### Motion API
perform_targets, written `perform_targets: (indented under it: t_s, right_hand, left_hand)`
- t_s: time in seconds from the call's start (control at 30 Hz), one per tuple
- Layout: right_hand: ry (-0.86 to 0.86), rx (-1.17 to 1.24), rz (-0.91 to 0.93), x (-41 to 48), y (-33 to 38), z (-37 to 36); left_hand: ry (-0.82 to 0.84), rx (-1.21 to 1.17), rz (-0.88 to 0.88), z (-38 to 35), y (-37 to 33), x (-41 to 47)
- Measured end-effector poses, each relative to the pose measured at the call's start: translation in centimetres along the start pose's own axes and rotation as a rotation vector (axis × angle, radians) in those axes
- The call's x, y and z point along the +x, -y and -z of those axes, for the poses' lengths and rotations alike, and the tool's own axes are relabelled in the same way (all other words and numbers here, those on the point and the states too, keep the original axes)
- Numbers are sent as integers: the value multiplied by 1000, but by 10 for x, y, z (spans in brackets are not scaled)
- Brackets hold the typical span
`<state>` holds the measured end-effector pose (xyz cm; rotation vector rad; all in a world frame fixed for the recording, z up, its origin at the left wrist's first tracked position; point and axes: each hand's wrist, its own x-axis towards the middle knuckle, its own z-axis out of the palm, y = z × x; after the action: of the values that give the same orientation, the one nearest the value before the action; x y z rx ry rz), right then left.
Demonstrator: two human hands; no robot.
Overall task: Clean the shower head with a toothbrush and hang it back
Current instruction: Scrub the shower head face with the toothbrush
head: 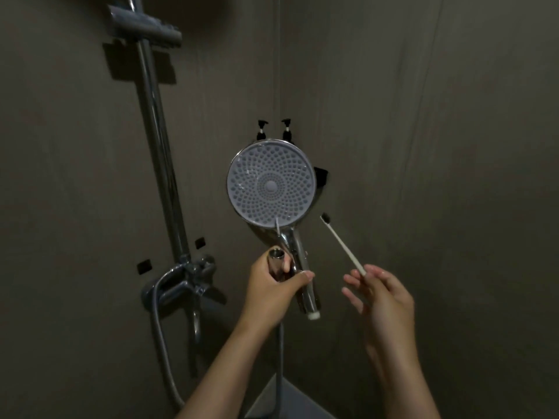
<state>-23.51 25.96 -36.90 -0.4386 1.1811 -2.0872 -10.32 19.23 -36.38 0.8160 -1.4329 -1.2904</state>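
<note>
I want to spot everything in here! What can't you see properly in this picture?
Head view only:
- pump bottles: bodies hidden behind the shower head.
- shower rail: top cut off by the upper edge.
- toothbrush: handle end hidden in the right hand.

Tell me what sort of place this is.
Probably a shower stall: a wall-mounted riser rail with a mixer valve below it, and two pump bottles in the corner behind the shower head.

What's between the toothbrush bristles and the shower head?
Nothing. In the head view, only bare wall shows between the toothbrush and the shower head.
</note>
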Motion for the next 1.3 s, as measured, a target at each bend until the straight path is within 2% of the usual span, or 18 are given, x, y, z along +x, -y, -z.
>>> perform_targets:
  t_s: [0.43, 0.67, 0.83, 1.0, 1.17, 1.3]
  right_hand:
    - [-259, -74, -88, -190, -9, 134]
    - [-321, -187, -149, -253, -1, 202]
    - [-299, -377, -156, -280, 4, 238]
    - [-347, -501, -86, -293, 16, 250]
    - [-213, -855, 90, -299, 9, 245]
    - [-201, -1050, 61, -298, -2, 237]
  left_hand:
    - [227, 93, 80, -23, 44, -188]
    - [165, 167, 51, -47, 69, -263]
    - [120, 158, 165, -56, 88, -308]
    - [197, 179, 248, -51, 95, -332]
    - [269, 147, 285, -40, 94, -334]
    - [317, 121, 277, -28, 90, -332]
